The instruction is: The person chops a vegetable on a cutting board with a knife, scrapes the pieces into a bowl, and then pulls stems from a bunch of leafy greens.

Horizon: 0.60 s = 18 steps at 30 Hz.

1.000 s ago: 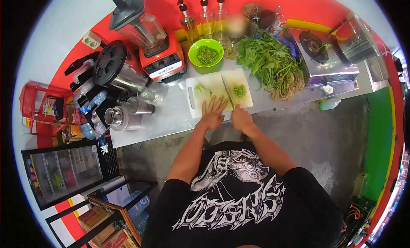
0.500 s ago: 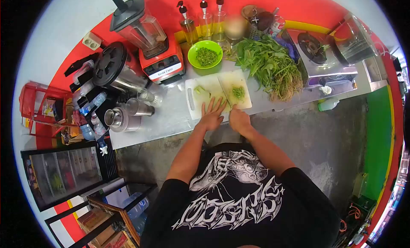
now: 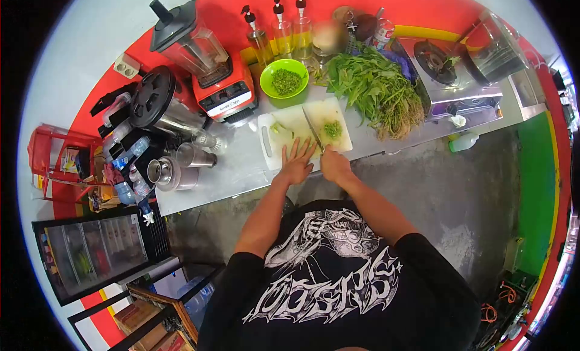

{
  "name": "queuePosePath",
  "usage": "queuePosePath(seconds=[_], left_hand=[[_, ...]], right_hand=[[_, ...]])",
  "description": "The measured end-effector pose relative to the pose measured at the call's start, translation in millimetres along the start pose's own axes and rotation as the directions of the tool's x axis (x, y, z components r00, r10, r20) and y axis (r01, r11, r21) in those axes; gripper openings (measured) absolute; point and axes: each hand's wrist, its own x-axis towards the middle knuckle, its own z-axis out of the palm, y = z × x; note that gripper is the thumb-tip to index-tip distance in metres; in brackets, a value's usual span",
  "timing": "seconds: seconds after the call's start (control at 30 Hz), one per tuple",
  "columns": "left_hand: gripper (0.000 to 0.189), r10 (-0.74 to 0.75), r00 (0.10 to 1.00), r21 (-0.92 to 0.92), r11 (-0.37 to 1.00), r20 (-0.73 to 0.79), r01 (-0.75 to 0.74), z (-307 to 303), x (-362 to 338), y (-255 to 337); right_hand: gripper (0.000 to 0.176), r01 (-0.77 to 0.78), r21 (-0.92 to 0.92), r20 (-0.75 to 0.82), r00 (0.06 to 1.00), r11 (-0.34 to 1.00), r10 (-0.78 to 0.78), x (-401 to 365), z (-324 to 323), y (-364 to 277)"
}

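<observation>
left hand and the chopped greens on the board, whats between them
The knife blade, slanting across the cutting board between the left hand and the chopped greens, as seen in the head view.

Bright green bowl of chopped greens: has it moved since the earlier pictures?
No. Against the red blender base, the bright green bowl keeps its place, just right of it on the metal counter.

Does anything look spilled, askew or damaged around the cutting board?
Nothing looks damaged. The chopped greens sit in a small pile on the board, right of the knife. The one untidy spot is the loose scraps between the green bowl and the leafy bunch, lying outside any container.
</observation>
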Motion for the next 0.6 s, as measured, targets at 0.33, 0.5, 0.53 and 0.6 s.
queuePosePath(seconds=[0.33, 0.5, 0.53, 0.6], left_hand=[[0.084, -0.072, 0.997, -0.017, 0.997, -0.017, 0.071, -0.2, -0.2, 16.2], [0.086, -0.06, 0.997, -0.03, 0.998, -0.057, 0.058, 7.7, 0.6, 11.3], [0.087, -0.06, 0.997, -0.026, 0.998, -0.053, 0.059, 7.2, 0.3, 11.3], [0.087, -0.062, 0.997, -0.021, 0.998, -0.05, 0.061, 7.4, -0.4, 9.3]], right_hand=[[0.037, -0.019, 0.101, -0.057, 0.998, 0.995, 0.025, 1.7, -16.1, 32.6], [0.039, 0.052, 0.143, -0.042, 0.998, 0.988, -0.047, -6.6, -17.3, 22.5], [0.04, 0.068, 0.151, -0.042, 0.997, 0.986, -0.062, -5.6, -14.5, 21.4], [0.04, 0.085, 0.159, -0.042, 0.996, 0.984, -0.079, -3.3, -10.2, 19.4]])
